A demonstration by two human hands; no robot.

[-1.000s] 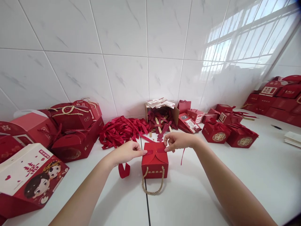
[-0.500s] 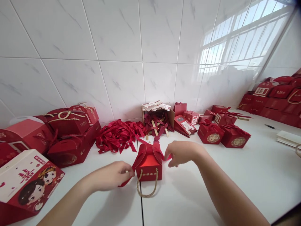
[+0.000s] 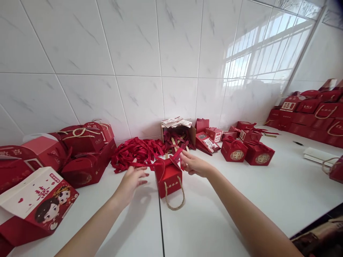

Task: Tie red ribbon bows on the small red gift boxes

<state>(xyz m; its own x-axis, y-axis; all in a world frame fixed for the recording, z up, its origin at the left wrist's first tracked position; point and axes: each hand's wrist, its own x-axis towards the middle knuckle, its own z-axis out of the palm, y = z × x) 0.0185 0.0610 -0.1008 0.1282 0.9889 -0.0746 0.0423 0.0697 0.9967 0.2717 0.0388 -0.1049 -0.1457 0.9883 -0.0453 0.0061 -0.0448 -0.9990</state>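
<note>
A small red gift box (image 3: 167, 184) stands upright on the white table before me, its twisted rope handle (image 3: 175, 208) hanging down the front. Across its folded top runs a red ribbon (image 3: 146, 165). To the left of the box, my left hand (image 3: 130, 184) pinches one end of the ribbon, pulled out sideways, with its other fingers loosely spread. My right hand (image 3: 195, 165) is closed on the ribbon at the box's upper right corner. The fingertips there partly hide the ribbon.
Behind the box lie a heap of red ribbons (image 3: 139, 151) and an open carton (image 3: 193, 135) topped with cards. Red boxes (image 3: 89, 166) crowd the left, beside a printed box (image 3: 50, 200). Two finished-looking red boxes (image 3: 234, 149) sit right, with a stack of boxes (image 3: 302, 119) beyond.
Both hands have risen, drawing the ribbon up from the box's sides to its top. My left hand has moved outward and opened its fingers somewhat. The box has turned slightly and the view has shifted.
</note>
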